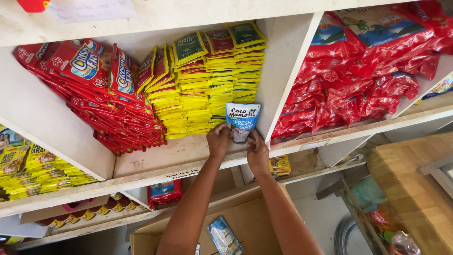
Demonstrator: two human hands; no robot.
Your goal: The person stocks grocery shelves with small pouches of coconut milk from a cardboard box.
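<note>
Both hands hold one blue-and-white pouch [242,121] upright on the shelf board [160,158]. The left hand [219,140] has its fingers clamped on the pouch's lower left edge, the right hand [257,151] on its lower right. Stacked yellow sachets [203,89] stand just above the fingertips.

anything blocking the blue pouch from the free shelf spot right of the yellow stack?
Nothing visible. Both hands, left hand and right hand, hold the blue pouch upright in the gap between the yellow packets and the white divider.
</note>
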